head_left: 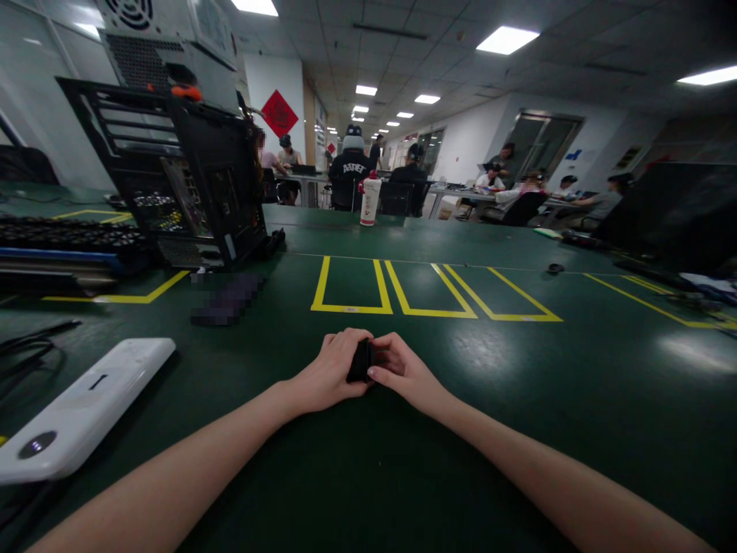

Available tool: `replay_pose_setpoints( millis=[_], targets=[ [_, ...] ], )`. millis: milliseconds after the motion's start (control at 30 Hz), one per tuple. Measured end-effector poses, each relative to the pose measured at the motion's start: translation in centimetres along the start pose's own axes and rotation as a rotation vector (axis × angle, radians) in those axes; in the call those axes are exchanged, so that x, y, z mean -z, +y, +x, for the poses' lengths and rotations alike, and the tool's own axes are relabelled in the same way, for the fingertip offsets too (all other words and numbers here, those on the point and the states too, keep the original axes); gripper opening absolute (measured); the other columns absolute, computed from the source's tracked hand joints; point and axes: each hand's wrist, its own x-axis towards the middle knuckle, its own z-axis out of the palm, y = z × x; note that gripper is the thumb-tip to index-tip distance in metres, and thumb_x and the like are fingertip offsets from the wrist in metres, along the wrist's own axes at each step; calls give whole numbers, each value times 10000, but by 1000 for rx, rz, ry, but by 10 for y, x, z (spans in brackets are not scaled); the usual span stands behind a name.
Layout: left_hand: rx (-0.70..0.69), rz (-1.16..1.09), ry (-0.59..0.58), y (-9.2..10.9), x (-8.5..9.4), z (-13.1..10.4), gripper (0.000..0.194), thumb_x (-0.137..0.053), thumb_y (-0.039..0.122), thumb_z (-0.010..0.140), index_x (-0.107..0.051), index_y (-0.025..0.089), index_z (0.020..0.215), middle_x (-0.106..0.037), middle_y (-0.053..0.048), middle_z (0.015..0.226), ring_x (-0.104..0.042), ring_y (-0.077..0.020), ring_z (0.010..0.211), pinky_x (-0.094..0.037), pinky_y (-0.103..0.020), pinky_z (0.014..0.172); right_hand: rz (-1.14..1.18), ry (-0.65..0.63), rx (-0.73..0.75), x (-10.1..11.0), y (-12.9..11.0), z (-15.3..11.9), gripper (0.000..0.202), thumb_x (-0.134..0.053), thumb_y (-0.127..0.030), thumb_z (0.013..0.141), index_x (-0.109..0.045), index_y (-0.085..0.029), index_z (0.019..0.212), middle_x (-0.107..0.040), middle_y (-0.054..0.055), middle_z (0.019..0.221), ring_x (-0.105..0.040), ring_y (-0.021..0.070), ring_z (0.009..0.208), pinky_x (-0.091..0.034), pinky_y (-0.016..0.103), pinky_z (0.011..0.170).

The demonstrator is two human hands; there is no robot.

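Observation:
Between my two hands, low over the green tabletop [380, 476], is a small black boxy object [360, 362] whose exact kind I cannot make out. My left hand [330, 372] wraps around its left side, with the thumb below and the fingers over the top. On the other side, my right hand [408, 372] has its curled fingers and thumb at the object's right edge. Both palms hide much of it. Ahead of the hands, yellow tape outlines [352, 309] mark the table.
An open black computer case [213, 184] stands at the left, with a grey unit [166, 46] on top. A long white device [92, 407] lies at near left, a blurred dark slab [227, 299] beyond it. A white-and-red bottle [369, 201] stands at the back. Several people sit farther off.

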Motion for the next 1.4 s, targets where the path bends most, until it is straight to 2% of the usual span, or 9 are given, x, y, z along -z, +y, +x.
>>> replay_pose_setpoints(
  millis=[100, 233, 400, 600, 733, 967, 1100, 1267, 1400],
  targets=[
    [14, -9, -15, 0, 1, 0, 544, -613, 184, 698, -325, 236, 1157, -468, -66, 1085, -466, -251, 1002, -341, -409, 863, -2, 6, 45, 1, 2, -1, 306, -631, -206, 734, -450, -225, 980, -503, 19, 1034, -526, 177, 1018, -437, 382, 895],
    [14, -20, -30, 3, 5, 0, 514, -601, 203, 728, -327, 235, 1162, -470, -65, 1084, -471, -244, 999, -350, -402, 866, 29, 23, 22, 1, 4, 0, 245, -604, -240, 759, -454, -227, 952, -513, 19, 1006, -547, 181, 982, -467, 373, 841],
    [6, -20, -39, 6, 9, -1, 508, -596, 203, 741, -325, 224, 1170, -471, -66, 1085, -470, -234, 1010, -345, -397, 880, -23, 32, -24, 0, 2, 0, 302, -570, -248, 786, -439, -225, 1058, -506, 45, 1073, -527, 192, 1011, -459, 386, 855],
    [5, -12, -4, 1, 2, -1, 554, -628, 178, 698, -326, 226, 1160, -469, -58, 1079, -468, -233, 992, -348, -390, 868, 3, -5, 44, 1, 1, -2, 277, -611, -198, 754, -457, -229, 982, -503, 20, 1040, -522, 182, 1034, -433, 380, 896],
    [-2, -11, -2, -1, 0, 0, 527, -614, 198, 721, -323, 223, 1159, -468, -60, 1073, -468, -229, 987, -345, -387, 864, 28, 16, 16, 1, 2, 0, 216, -586, -234, 777, -464, -228, 956, -512, 21, 1024, -538, 187, 1012, -467, 375, 849],
    [10, -16, -10, -1, 1, 0, 526, -617, 206, 718, -327, 224, 1157, -461, -60, 1078, -462, -234, 999, -339, -396, 876, 10, -2, 2, 2, 5, 2, 305, -576, -216, 781, -442, -218, 1056, -513, 41, 1063, -538, 182, 1000, -460, 373, 860],
    [22, -28, -37, 2, 4, -1, 529, -612, 191, 717, -325, 233, 1159, -456, -61, 1094, -464, -238, 1000, -339, -407, 886, 19, -21, 55, 3, 7, 0, 317, -621, -171, 740, -446, -229, 999, -502, 22, 1047, -529, 175, 1024, -439, 369, 896],
    [27, -32, -71, 8, 11, -1, 512, -596, 200, 744, -318, 218, 1173, -448, -71, 1108, -456, -233, 1016, -344, -401, 896, 25, 15, 23, 2, 6, 0, 247, -601, -210, 760, -454, -229, 958, -510, 20, 1028, -545, 181, 1008, -460, 377, 866],
    [40, -31, -78, 10, 12, 0, 496, -588, 202, 752, -324, 221, 1172, -443, -71, 1111, -454, -240, 1007, -359, -408, 882, 1, 33, 12, 0, 3, 0, 280, -594, -200, 765, -452, -231, 1004, -508, 25, 1053, -533, 180, 1023, -455, 374, 884]
  ],
)
